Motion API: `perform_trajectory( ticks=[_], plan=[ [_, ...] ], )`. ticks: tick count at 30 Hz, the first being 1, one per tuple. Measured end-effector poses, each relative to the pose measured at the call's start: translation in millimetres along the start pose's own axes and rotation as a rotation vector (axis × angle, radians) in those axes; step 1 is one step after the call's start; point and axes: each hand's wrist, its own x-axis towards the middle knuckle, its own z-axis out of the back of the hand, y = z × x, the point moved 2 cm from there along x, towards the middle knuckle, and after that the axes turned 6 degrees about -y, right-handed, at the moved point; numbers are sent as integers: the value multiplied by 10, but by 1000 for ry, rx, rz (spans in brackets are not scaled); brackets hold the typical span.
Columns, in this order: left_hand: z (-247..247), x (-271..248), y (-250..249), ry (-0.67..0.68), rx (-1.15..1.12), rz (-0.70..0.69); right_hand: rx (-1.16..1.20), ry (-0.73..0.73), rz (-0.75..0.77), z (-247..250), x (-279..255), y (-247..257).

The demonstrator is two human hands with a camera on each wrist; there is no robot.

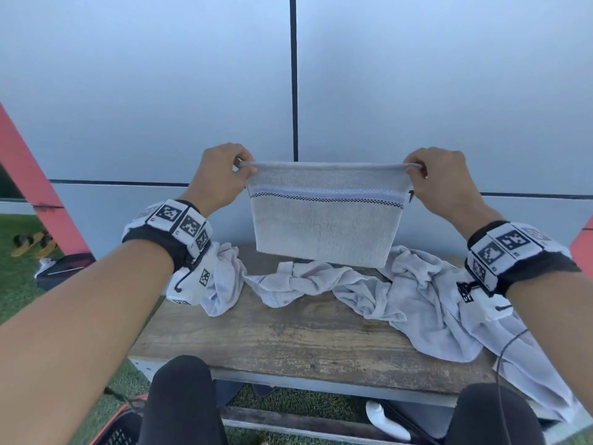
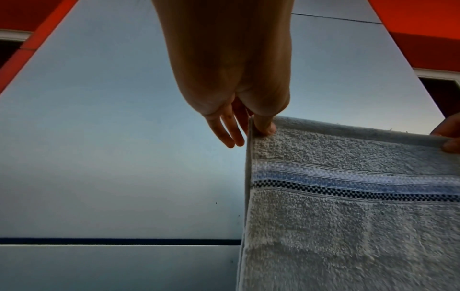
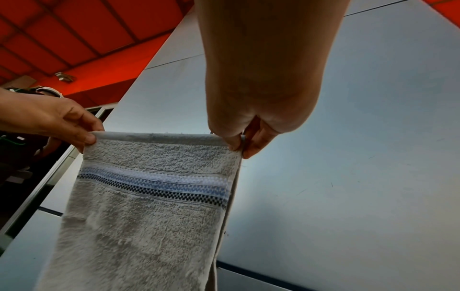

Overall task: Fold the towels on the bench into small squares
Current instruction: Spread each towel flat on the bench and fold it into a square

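Note:
A grey towel (image 1: 325, 226) with a blue and black checked stripe hangs doubled in the air above the bench. My left hand (image 1: 239, 170) pinches its upper left corner, thumb on the near face (image 2: 263, 126). My right hand (image 1: 414, 171) pinches the upper right corner (image 3: 237, 144). The top edge is stretched flat between both hands. The lower edge hangs just above the wooden bench (image 1: 288, 335). The same grey towel (image 2: 348, 216) fills the right of the left wrist view and the grey towel (image 3: 149, 216) hangs in the lower left of the right wrist view.
Several crumpled grey towels (image 1: 321, 284) lie along the back of the bench; one (image 1: 449, 316) drapes over its right front edge. A pale panelled wall (image 1: 192, 91) stands right behind. My knees (image 1: 183, 403) touch the front edge. Sandals (image 1: 32, 244) and a bag lie on the grass at left.

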Motion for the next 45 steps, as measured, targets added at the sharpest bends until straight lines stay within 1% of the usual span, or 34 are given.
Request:
perform_trajectory(
  ticks=[2,4,6,8,10,12,13,15,17,21,24,26,27,29,32,33,35,37,38,40,42,45],
  plan=[
    [30,-172,54,45,-44,44,56,28,18,31,-156,12],
    [49,-396,145,119,-64,99,112,126,29,32,-382,35],
    [57,-666,249,225,-61,155,171,292,-9,8,-679,41],
    [36,-987,352,380,-70,219,228,462,-57,-52,-1043,18],
    [-19,-1346,449,570,-18,263,222,635,-36,-173,-1402,-21],
    [-116,-1696,523,742,29,290,205,845,-14,-325,-1740,-23],
    [-170,-1847,534,809,42,301,215,930,-25,-378,-1878,-1],
    [-266,-2095,540,892,119,313,221,1030,-46,-459,-2090,44],
    [-340,-2254,573,954,181,344,217,1117,-95,-524,-2225,67],
    [-437,-2380,735,1132,78,455,241,1306,-216,-624,-2287,66],
    [-451,-2369,771,1245,77,474,321,1388,-339,-674,-2260,60],
    [-468,-2352,799,1286,45,501,395,1450,-427,-737,-2237,52],
    [-487,-2341,829,1294,29,515,427,1475,-464,-780,-2222,41],
    [-553,-2302,897,1275,13,527,437,1501,-480,-881,-2171,12],
    [-688,-2214,1019,1195,44,500,407,1454,-479,-1064,-2064,-71],
    [-741,-2185,1070,1157,47,497,388,1414,-461,-1130,-2019,-108],
    [-866,-2130,1172,1043,29,508,315,1293,-374,-1271,-1924,-181],
    [-1005,-2088,1268,887,36,504,215,1156,-260,-1402,-1857,-219],
    [-1072,-2070,1300,810,53,495,164,1091,-229,-1466,-1844,-228],
    [-1207,-2053,1336,695,65,498,108,956,-250,-1593,-1856,-233],
    [-1341,-2059,1362,624,49,518,101,847,-285,-1723,-1900,-229],
    [-1518,-2086,1427,562,34,522,87,769,-283,-1905,-1976,-246]
  ],
)
